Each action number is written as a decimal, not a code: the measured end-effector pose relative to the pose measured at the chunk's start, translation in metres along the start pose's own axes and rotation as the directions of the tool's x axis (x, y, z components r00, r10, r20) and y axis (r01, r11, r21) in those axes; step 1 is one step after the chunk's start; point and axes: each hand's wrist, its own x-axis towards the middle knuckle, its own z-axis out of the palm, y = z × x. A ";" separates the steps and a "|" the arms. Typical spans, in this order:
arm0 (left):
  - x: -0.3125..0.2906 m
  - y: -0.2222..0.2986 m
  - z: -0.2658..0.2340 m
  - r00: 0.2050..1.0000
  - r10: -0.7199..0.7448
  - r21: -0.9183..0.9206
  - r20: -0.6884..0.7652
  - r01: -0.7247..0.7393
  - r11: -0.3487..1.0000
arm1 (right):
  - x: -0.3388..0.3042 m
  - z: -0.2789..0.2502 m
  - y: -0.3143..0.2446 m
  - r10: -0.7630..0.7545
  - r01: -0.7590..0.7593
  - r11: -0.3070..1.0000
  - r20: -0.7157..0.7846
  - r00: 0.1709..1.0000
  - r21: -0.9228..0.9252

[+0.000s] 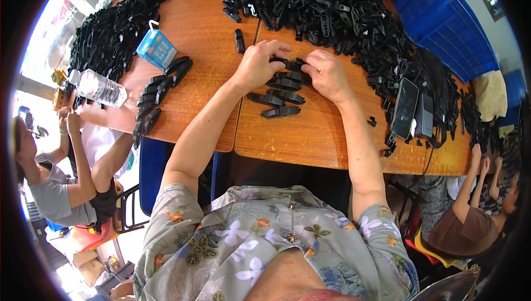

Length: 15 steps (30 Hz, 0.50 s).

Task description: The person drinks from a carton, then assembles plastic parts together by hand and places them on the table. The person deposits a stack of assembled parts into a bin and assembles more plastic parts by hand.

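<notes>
Here, left hand (263, 64) and right hand (327, 74) flank black clips (285, 83), apparently arranging them; fingers curl, grip cannot be told; further placing calls for alignment.

This place seems to be a workshop: heaps of small black plastic parts (318, 8) lie on brown wood-grain tables (310, 143), beside a blue plastic crate (442, 21), while a grey-shirted person (62, 193) and a brown-shirted person (464, 229) sit nearby.
</notes>
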 end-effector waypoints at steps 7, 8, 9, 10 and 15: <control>-0.007 0.001 0.005 0.998 -0.059 -0.039 0.023 0.060 0.997 | -0.004 0.006 -0.009 -0.049 0.051 0.998 -0.058 0.997 0.034; -0.008 0.000 0.006 1.000 0.002 -0.014 0.017 -0.001 1.000 | -0.002 0.001 -0.010 -0.097 0.098 0.995 -0.080 0.992 0.009; -0.008 -0.002 0.006 1.000 -0.006 -0.015 0.018 0.007 1.000 | -0.003 -0.004 -0.011 -0.086 0.086 0.996 -0.122 0.989 -0.007; -0.004 0.000 0.005 1.000 0.012 -0.010 0.026 -0.012 1.000 | -0.004 -0.008 -0.006 -0.058 0.058 0.998 -0.079 0.995 -0.002; -0.004 -0.001 0.006 0.998 -0.039 -0.048 0.045 0.041 0.998 | -0.008 -0.020 -0.001 0.006 -0.009 0.999 0.060 0.998 0.047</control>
